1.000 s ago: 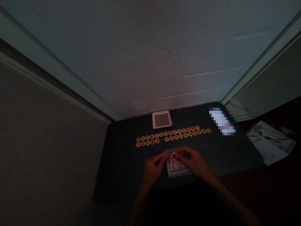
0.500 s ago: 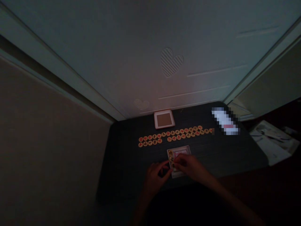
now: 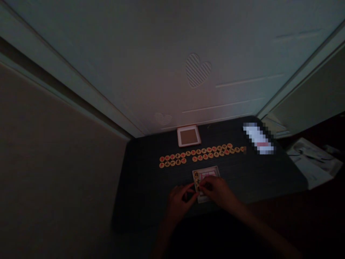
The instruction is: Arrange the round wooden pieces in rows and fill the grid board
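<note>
A shallow white box (image 3: 217, 174) lies on the dark table, with several round Chinese chess pieces (image 3: 196, 175) lined up inside along its left wall. My right hand (image 3: 216, 187) reaches into it from the right, thumb and forefinger pinched at the lowest piece of that line; the fingers partly cover it. At the box's left edge is my left hand (image 3: 180, 200), fingers and thumb curved around the wall and touching it. Beyond the box, more Chinese chess pieces (image 3: 173, 157) with red or black characters lie in two long rows.
A pinkish tray or lid with a brown middle (image 3: 188, 137) stands at the table's back by the white panel (image 3: 129, 72) with embossed hearts. A blurred bright object (image 3: 257, 138) lies at the back right. Papers (image 3: 309, 169) are off the right edge of the dark table (image 3: 140, 190).
Almost nothing has moved. The view has shifted slightly; both hands stay at the box, with the right fingers still at the lowest piece.
</note>
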Available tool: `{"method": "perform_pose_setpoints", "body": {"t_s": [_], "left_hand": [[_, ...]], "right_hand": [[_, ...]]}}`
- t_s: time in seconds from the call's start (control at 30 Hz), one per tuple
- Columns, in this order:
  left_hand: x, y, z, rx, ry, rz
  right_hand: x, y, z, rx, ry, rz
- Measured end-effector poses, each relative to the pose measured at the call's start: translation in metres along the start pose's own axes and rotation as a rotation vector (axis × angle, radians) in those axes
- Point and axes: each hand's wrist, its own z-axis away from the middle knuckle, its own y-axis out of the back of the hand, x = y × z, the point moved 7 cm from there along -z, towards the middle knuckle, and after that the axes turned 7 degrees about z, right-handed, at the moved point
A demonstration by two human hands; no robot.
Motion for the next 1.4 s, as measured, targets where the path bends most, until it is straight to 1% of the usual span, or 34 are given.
{"method": "perform_pose_setpoints", "body": {"t_s": [0.17, 0.37, 0.57, 0.73, 0.97, 1.07, 1.2, 1.3, 1.4], "left_hand": [[0.0, 0.0, 0.0, 0.011, 0.021, 0.005], [0.001, 0.001, 0.0, 0.008, 0.011, 0.003], [0.002, 0.001, -0.001, 0.005, 0.008, 0.005], [0.003, 0.001, -0.002, 0.001, 0.006, 0.005], [0.003, 0.002, -0.001, 0.022, -0.008, 0.003], [0.001, 0.002, -0.001, 0.027, -0.004, -0.006], [0.0, 0.003, -0.002, 0.033, 0.002, -0.002], [0.0, 0.004, -0.003, 0.04, 0.0, 0.007], [0.001, 0.005, -0.003, 0.051, -0.007, 0.004]], "right_hand": [[0.0, -0.001, 0.001, -0.024, -0.024, -0.021], [0.002, -0.002, 0.001, -0.068, -0.073, -0.055], [0.004, -0.004, 0.0, -0.031, -0.073, -0.013], [0.004, -0.005, 0.001, 0.002, -0.047, -0.024], [0.0, -0.003, 0.001, -0.008, -0.063, -0.032], [-0.002, 0.0, 0.0, -0.009, -0.07, -0.043], [-0.002, 0.01, -0.001, 0.021, -0.073, -0.046], [-0.002, 0.016, 0.001, 0.037, -0.038, -0.017], [-0.009, 0.013, 0.005, 0.007, 0.066, 0.016]]}}
